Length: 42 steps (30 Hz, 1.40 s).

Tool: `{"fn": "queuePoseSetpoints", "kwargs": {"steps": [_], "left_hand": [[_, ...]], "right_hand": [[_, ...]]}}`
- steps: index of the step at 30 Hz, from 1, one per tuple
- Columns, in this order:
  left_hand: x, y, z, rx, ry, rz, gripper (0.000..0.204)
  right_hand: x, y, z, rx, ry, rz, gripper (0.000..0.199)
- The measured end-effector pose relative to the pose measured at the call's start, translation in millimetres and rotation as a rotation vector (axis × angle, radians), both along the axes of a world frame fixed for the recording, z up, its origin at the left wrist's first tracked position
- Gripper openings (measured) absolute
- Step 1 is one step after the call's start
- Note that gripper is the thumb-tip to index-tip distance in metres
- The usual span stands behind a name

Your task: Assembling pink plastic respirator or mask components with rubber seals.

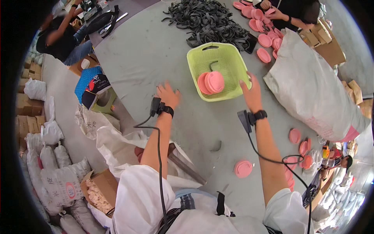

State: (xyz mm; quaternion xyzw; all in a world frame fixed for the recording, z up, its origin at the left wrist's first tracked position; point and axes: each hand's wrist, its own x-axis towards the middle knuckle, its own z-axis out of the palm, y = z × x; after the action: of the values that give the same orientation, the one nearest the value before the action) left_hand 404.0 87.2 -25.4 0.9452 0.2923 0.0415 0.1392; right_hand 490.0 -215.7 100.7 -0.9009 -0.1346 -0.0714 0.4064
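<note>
The right grip [253, 93] is at the right edge of a green basket [230, 94], its thumb over the rim; whether it is grasping the rim I cannot tell. The left grip [168, 96] is released, empty, fingers spread over the grey bench [136, 66], apart from the basket. Left of the right grip, inside the basket, a few round pink pieces [215, 82] overlap, with a short dark strap [213, 65] beyond them. Past the basket, farther out than both grips, lies a heap of black straps [210, 23]. Right of the right grip rests a large white sack [311, 85]; beyond it, a co-worker's hands [276, 14] are among more pink pieces [264, 55].
</note>
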Motion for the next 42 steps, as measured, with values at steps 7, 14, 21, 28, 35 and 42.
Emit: {"fn": "queuePoseSetpoints", "kwargs": {"steps": [7,14,21,28,35,42], "left_hand": [[32.8,20.3,-24.6,0.104,-0.031,-0.029,0.062],[32.2,22.6,-17.3,0.121,-0.041,0.001,0.058],[39.5,13.5,-17.6,0.083,-0.086,-0.026,0.059],[37.1,15.7,-16.8,0.074,-0.109,-0.019,0.058],[40.1,14.9,-19.9,0.063,-0.158,-0.004,0.058],[29.4,26.4,-20.7,0.122,-0.162,0.01,0.057]], "right_hand": [[164.7,51.9,-24.8,-0.326,-0.228,0.186,0.081],[263.5,153.6,-49.8,-0.643,-0.113,0.194,0.106],[339.4,182.4,-105.0,-0.862,-0.065,0.273,0.123],[352.0,205.5,-95.5,-0.97,0.14,0.297,0.128],[382.4,186.6,-93.7,-0.873,0.279,0.444,0.121],[374.3,207.4,-114.9,-0.94,0.174,0.558,0.12]]}}
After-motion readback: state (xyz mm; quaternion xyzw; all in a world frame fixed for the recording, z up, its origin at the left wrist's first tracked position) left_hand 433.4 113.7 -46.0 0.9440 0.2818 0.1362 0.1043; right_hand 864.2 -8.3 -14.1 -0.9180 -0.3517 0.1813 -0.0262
